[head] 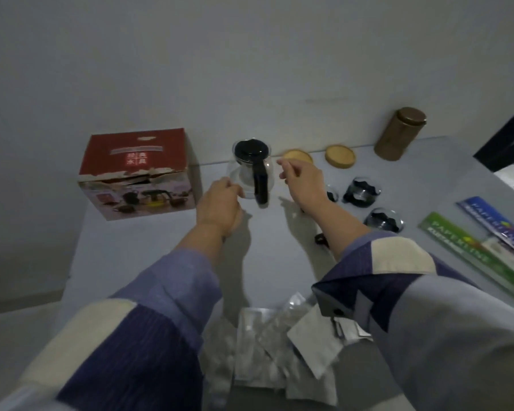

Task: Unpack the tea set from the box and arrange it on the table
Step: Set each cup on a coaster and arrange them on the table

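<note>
Teapot point(251, 170), glass-bodied with a black lid and black handle, stands upright on the pale tabletop point(166, 238), just right of the red box point(137, 173) and close to the back wall. Left hand point(220, 207) rests at the teapot's near-left side, fingers loosely curled; contact with the glass appears likely but cannot be confirmed, and no firm hold is evident. Right hand point(304, 183) hovers just right of the teapot, fingers partly drawn together and holding nothing visible.

Right of the teapot, three glass cups with black holders are noted: one point(361, 192), a second point(383, 220) nearer the viewer, and a third point(332, 194) largely hidden behind the right wrist. Two round wooden coasters point(340, 155) lie behind them, with a tall brown canister point(399, 133) beyond. Crumpled wrapping point(267, 345) lies at the near edge of the tabletop.

Assessment: the teapot is judged rigid, fragile and smooth-walled, hence liable to slip if taken by the body. The black handle, facing the viewer, is the sound point for the grip, with the other hand steadying the base. The lid may be loose; tilting is inadvisable.
</note>
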The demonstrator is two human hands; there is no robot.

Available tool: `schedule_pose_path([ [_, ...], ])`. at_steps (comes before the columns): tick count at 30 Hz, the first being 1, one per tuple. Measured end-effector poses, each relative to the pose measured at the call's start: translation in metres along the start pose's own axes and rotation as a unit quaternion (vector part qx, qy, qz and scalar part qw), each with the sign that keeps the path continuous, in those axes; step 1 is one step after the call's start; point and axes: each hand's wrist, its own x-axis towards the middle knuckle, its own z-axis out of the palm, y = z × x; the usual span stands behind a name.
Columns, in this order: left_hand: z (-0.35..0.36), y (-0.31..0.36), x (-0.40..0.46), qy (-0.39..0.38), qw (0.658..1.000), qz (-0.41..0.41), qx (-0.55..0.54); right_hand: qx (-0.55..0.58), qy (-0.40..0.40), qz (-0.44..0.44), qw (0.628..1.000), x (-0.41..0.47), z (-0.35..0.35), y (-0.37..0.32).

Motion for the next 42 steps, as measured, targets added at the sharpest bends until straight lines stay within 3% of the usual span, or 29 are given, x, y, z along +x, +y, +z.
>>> schedule_pose_path([
  [5,0.063,0.058,0.001,-0.050,0.997,-0.033,-0.051,-0.055,-0.032,0.031,0.997,0.027,-0.043,0.050],
  [11,0.134,0.082,0.008,-0.103,0.990,-0.084,-0.056,-0.045,-0.071,0.067,0.994,0.099,-0.052,0.098],
  [19,0.195,0.059,0.003,-0.001,1.000,0.000,0.027,-0.162,-0.140,0.099,0.972,0.174,-0.019,0.152],
  [23,0.196,0.057,0.008,0.012,0.999,0.009,0.033,-0.251,-0.139,0.042,0.957,0.183,-0.010,0.160],
  [25,0.198,0.057,0.007,0.013,0.999,0.006,0.033,-0.212,-0.110,0.053,0.969,0.193,-0.008,0.169],
  [27,0.202,0.060,0.004,0.018,0.999,0.001,0.035,-0.030,-0.111,0.164,0.980,0.198,-0.005,0.172],
  [29,0.202,0.061,0.004,0.022,0.999,-0.001,0.035,-0.013,-0.110,0.186,0.976,0.198,-0.002,0.170],
  [32,0.203,0.059,0.003,0.021,0.999,-0.005,0.035,-0.065,-0.103,0.166,0.979,0.206,0.000,0.173],
  [35,0.203,0.056,0.002,0.020,0.999,-0.009,0.030,-0.196,-0.097,0.106,0.970,0.192,0.001,0.165],
  [38,0.201,0.056,0.003,0.021,0.999,-0.008,0.030,-0.201,-0.100,0.098,0.969,0.193,-0.006,0.168],
  [42,0.201,0.055,0.000,0.026,0.999,-0.014,0.029,-0.128,-0.068,0.127,0.981,0.189,-0.009,0.172],
])
